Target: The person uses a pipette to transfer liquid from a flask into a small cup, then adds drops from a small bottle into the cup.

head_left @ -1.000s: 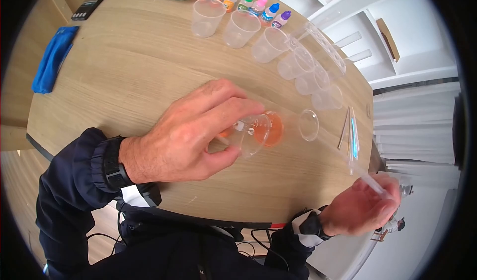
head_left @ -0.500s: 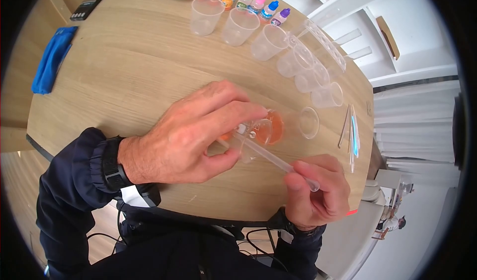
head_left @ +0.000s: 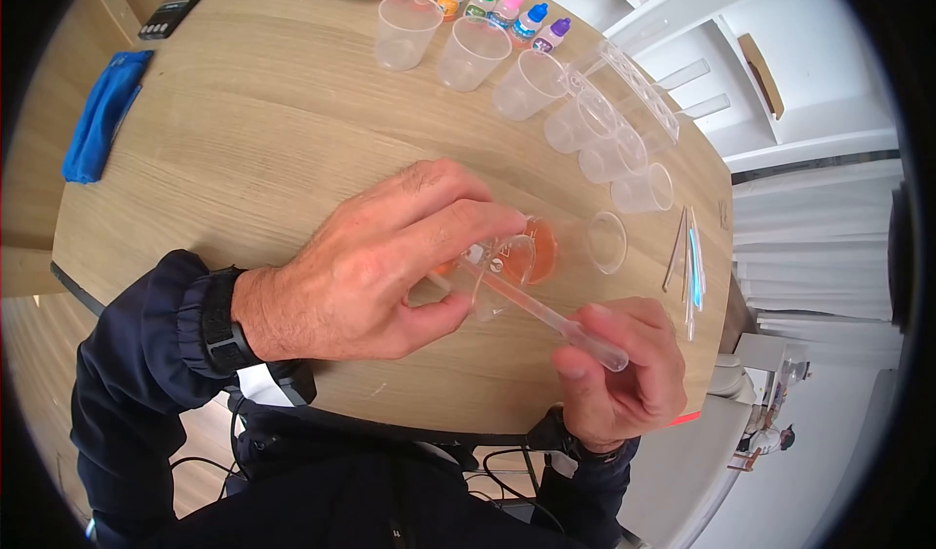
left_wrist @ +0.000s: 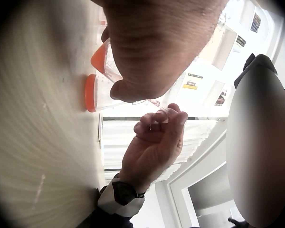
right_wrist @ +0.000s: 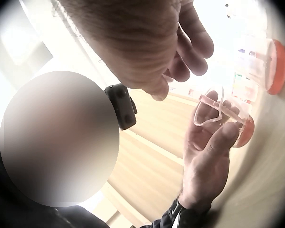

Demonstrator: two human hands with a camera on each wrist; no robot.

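Left hand (head_left: 380, 261) curled round tilted clear beaker (left_wrist: 100, 58) of orange liquid, near upright clear cup (right_wrist: 278, 66) of orange liquid on wood-grain table (head_left: 273, 159). Right hand (head_left: 629, 373) pinching translucent plastic pipette (head_left: 539, 309), tip seemingly inside beaker, half hidden.

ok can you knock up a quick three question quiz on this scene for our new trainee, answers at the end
1. How many dropper bottles stand in the row at the back of the table?
2. True or false: the beaker in the left hand is tilted.
3. The right hand holds: a) a bottle, b) a pipette, c) nothing.

Key: 1. Seven; 2. True; 3. b
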